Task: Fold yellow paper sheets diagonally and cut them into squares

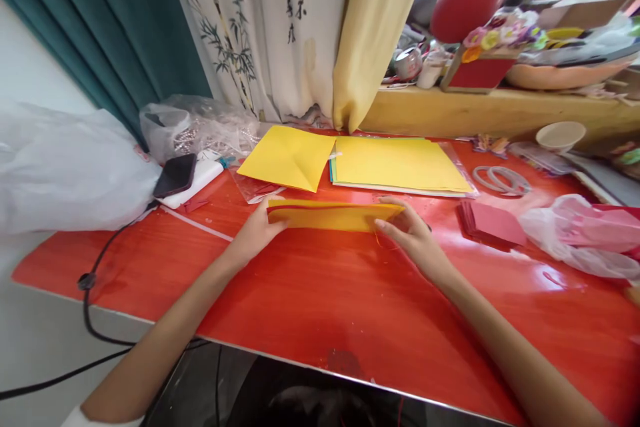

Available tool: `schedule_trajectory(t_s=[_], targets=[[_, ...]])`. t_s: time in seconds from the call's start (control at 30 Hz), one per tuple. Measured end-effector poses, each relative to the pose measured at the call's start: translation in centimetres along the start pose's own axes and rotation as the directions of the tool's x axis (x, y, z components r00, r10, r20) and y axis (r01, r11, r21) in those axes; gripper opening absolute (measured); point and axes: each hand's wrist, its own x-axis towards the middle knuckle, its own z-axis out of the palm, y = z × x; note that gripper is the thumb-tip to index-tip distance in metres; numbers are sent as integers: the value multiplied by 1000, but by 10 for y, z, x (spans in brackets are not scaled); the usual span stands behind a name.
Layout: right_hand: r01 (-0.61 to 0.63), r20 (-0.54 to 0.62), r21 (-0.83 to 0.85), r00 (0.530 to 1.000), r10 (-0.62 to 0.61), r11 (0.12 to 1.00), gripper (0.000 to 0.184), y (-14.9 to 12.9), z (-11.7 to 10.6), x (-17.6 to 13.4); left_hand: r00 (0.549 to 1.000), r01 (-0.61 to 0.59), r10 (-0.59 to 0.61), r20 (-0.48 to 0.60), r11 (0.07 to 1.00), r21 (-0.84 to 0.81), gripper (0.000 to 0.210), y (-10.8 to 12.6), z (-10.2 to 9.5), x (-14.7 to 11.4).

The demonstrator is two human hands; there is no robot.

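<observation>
A folded yellow sheet of paper (330,218) is held up on its long edge above the red table, one end in each hand. My left hand (257,230) pinches its left end, and my right hand (407,227) pinches the right end, thumbs on the near side. Between its layers a thin red strip shows along the top. Just beyond it lies a creased yellow paper square (290,157). To the right of that square is a stack of yellow paper (400,163) with a few other colours showing at its edge.
At left a phone (175,175) rests on a white box beside a big white plastic bag (75,173). Dark red paper squares (493,223), a coil of clear tubing (501,181) and a pink plastic bag (590,237) lie at right. A cluttered sill (425,110) stands behind.
</observation>
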Motion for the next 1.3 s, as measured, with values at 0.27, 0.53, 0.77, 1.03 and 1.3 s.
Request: schedule_trajectory(t_s=[0.27, 0.53, 0.77, 1.03, 1.3], targets=[[18, -7, 138, 1000, -17, 990, 37, 11, 16, 6, 985, -154, 144, -99, 983, -103, 62, -11, 3, 10], [42, -41, 99, 998, -38, 994, 27, 13, 19, 7, 975, -222, 223, 7, 971, -85, 62, -7, 3, 8], [32, -65, 25, 997, -30, 999, 28, 22, 20, 6, 996, -85, 88, 15, 983, -163, 67, -12, 4, 7], [11, -59, 9, 998, -10, 1000, 28, 28, 19, 6, 997, 71, -61, 50, 967, -244, 45, -23, 5, 14], [-140, 4, 143, 990, 140, 980, 27, 11, 30, -2, 995, 83, -89, -53, 992, -97, 51, -20, -10, 17]])
